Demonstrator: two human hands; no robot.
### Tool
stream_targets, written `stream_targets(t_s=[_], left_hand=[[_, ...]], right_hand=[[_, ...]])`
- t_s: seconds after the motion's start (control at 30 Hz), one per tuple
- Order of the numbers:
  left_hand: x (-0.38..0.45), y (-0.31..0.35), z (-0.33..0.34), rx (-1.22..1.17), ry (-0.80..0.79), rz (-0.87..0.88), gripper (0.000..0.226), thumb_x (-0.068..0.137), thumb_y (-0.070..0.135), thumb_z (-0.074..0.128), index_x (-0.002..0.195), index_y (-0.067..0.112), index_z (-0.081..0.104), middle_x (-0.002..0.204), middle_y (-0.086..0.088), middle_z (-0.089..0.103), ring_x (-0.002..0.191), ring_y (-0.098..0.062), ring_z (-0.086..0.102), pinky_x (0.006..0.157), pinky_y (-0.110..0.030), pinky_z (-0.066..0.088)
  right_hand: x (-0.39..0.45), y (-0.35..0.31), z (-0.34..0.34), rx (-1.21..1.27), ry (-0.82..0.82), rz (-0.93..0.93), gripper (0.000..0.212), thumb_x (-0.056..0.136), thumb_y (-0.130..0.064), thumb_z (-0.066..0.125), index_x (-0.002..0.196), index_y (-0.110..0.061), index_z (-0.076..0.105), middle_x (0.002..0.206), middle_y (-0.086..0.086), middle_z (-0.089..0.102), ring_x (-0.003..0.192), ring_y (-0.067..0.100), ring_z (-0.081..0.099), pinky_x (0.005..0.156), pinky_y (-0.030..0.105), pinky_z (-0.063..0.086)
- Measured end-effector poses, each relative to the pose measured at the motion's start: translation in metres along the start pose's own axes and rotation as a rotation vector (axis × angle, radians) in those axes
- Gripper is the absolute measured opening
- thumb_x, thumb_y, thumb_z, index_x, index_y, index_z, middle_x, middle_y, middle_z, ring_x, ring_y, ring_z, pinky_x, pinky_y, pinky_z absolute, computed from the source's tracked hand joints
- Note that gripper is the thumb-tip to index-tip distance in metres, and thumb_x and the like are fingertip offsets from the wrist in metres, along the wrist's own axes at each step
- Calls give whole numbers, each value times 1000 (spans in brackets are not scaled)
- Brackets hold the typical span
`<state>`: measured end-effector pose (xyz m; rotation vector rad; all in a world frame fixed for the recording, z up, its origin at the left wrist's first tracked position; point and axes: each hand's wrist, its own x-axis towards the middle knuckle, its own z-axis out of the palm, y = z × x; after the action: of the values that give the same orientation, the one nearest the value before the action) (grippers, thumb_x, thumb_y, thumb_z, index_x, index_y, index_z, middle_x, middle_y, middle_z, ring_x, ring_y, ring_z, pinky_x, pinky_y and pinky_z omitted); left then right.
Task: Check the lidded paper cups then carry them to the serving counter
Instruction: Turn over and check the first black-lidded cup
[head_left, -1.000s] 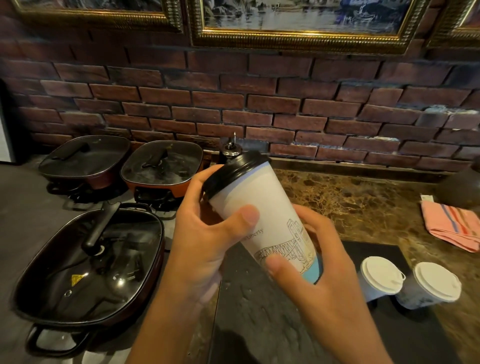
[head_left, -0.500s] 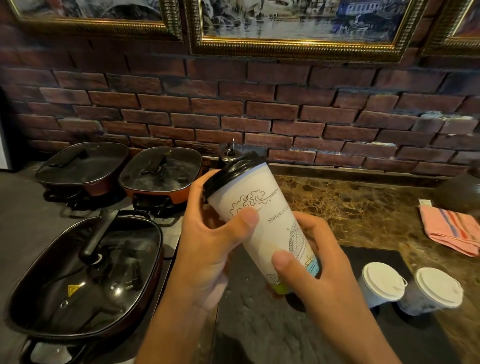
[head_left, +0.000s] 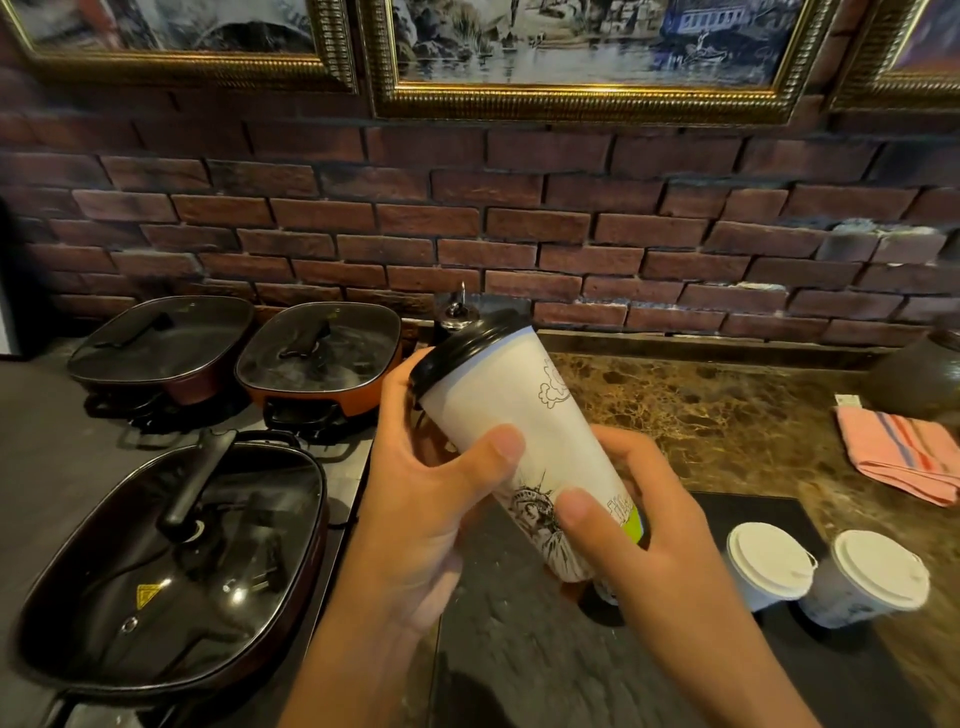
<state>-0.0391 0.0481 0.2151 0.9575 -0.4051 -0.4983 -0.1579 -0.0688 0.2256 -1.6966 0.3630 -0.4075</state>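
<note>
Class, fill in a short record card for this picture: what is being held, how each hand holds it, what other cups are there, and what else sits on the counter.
Held item: tall white paper cup with black lid, tilted, printed drawings showing
Left hand: grips the cup near its lid end
Right hand: grips the cup near its base
Other cups: two short white-lidded paper cups, upright on the dark mat
Left side: three lidded electric pans
Right side: pink striped cloth on the brown marble counter
</note>
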Motion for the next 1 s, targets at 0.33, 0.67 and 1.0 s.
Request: stream_targets(t_s=[0.33,0.67,1.0], left_hand=[[-3,1,2,-50,-127,25,79,48,34,99,116,48,62,104,-9,73,83,-29,73,47,-35,58],[6,-17,-5,568,9,262,91,65,13,92,133,50,44,130,19,57,123,-13,59,94,-46,57],[22,-66,-20,947,44,207,119,70,22,92,138,75,10,146,17,52,132,-5,52,108,-40,47]], right_hand=[[5,16,4,1124,-515,474,65,79,-57,70,126,-12,66,94,23,63,53,21,64,35,21,51],[33,20,-13,-89,72,-121,54,87,-63,47,133,-37,52,122,-16,67,110,-1,65,84,23,58],[69,69,5,187,16,-20,44,89,-50,51,128,-32,58,121,-16,70,114,2,65,94,31,53]])
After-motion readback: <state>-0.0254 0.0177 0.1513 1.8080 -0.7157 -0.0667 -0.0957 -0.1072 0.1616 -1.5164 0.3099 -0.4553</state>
